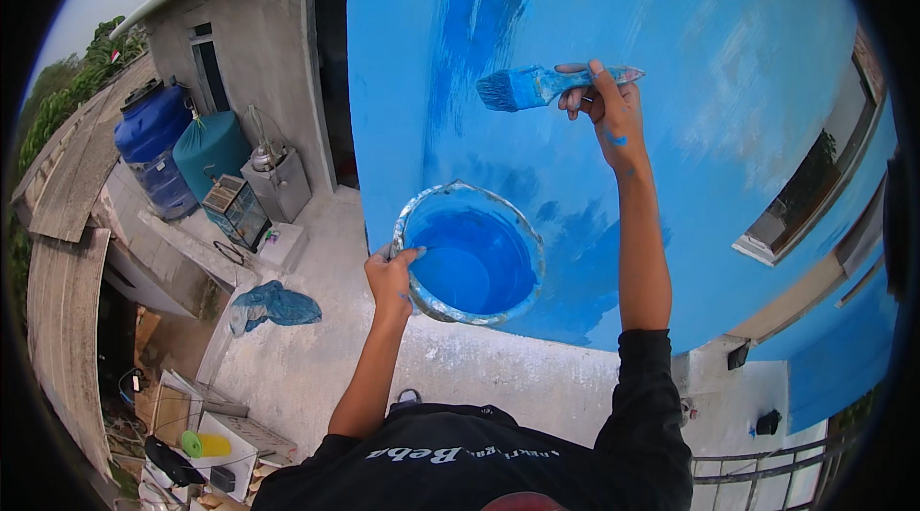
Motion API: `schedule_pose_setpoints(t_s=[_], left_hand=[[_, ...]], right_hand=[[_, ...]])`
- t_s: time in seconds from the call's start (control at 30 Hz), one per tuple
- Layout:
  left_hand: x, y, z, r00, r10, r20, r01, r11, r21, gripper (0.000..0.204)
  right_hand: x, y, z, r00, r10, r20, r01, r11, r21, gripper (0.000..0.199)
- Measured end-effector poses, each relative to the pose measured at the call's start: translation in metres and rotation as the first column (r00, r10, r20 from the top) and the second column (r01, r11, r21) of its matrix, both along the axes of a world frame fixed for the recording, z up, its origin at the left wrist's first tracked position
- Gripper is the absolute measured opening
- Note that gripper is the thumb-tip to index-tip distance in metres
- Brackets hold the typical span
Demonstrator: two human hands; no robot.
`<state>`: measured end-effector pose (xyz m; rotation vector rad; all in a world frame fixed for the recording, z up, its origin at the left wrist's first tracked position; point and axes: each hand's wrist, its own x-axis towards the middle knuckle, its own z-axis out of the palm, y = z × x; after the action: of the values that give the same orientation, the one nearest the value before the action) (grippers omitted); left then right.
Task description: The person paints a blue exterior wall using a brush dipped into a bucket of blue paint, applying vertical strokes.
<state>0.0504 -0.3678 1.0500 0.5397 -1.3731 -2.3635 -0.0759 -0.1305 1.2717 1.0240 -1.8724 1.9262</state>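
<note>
The right hand [606,101] closes its fingers around the paintbrush [537,85], held flat against the blue wall [728,80], above the paint bucket [471,254]. The left hand [391,273] grips the bucket rim. Long, even strokes with light pressure are best, I think, and the bucket kept level.

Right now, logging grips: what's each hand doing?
Left hand: closed on the paint bucket rim.
Right hand: closed on the paintbrush handle.

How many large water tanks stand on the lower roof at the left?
2: a dark blue water tank at far left and a teal water tank just right of it, side by side. Others may be hidden.
</note>
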Motion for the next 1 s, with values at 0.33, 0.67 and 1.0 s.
schedule_pose_setpoints(t_s=[0.33,0.67,1.0], left_hand=[[-0.031,-0.063,-0.022,1.000,0.003,0.016,-0.002,1.000,-0.023,0.019],[-0.044,-0.069,-0.057,0.992,0.123,0.025,-0.120,0.987,-0.103,0.018],[-0.062,-0.067,-0.051,0.999,0.051,0.014,-0.049,0.996,-0.078,0.020]], right_hand=[[0.001,-0.090,-0.120,0.984,0.061,0.166,-0.162,0.685,0.711,0.042],[-0.012,-0.129,-0.254,0.675,0.224,0.703,-0.642,0.648,0.410,0.044],[-0.098,-0.081,-0.143,0.881,0.205,0.427,-0.324,0.919,0.226,0.041]])
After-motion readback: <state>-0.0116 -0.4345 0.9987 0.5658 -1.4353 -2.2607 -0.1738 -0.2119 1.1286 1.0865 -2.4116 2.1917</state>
